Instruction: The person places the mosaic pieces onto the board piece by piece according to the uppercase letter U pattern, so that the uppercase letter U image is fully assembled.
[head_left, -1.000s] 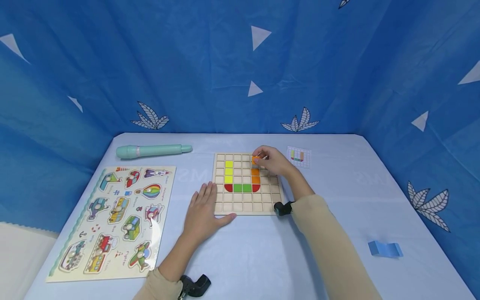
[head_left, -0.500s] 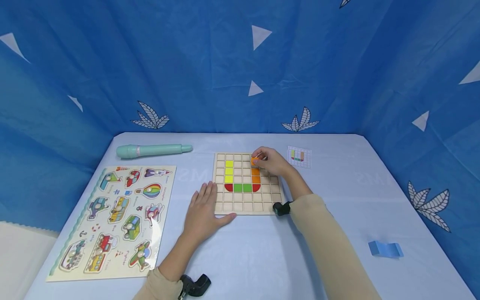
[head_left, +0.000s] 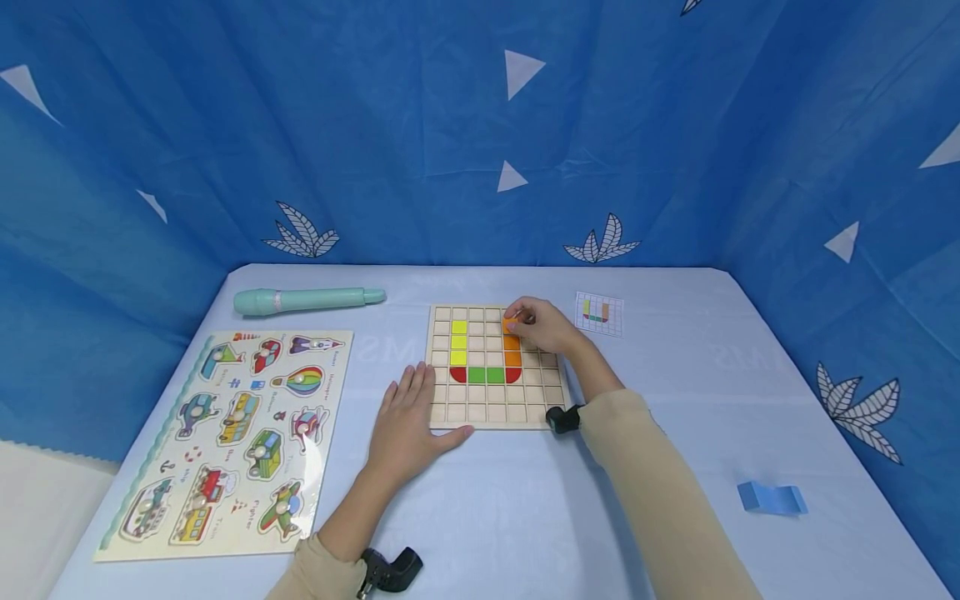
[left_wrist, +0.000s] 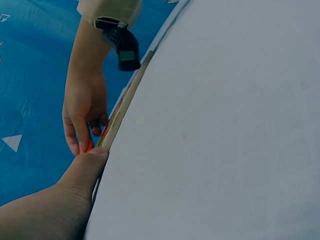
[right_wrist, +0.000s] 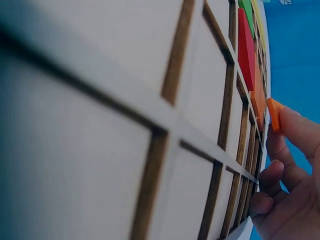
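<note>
My right hand (head_left: 546, 325) pinches an orange square tile (right_wrist: 274, 114) between thumb and fingers, at the top of the orange column on the wooden grid board (head_left: 497, 413). Below it in that column lie more orange tiles (head_left: 512, 352). Yellow tiles (head_left: 458, 342) form a column on the left, and green tiles (head_left: 486, 375) with red rounded corner tiles (head_left: 513, 376) join the two columns at the bottom. My left hand (head_left: 405, 425) rests flat at the board's left edge, fingers straight, thumb near the lower corner. In the left wrist view its thumb (left_wrist: 85, 170) lies along the board's side.
A pattern card (head_left: 599, 314) lies right of the board, with a coloured U drawn on a grid. A picture puzzle board (head_left: 225, 442) covers the table's left side, a mint-green microphone-shaped object (head_left: 309, 302) behind it. A blue curved block (head_left: 772, 499) sits at the right.
My right hand has come slightly down toward the board with the orange tile, which is now nearer the column's top cell. The left hand stays in place.
</note>
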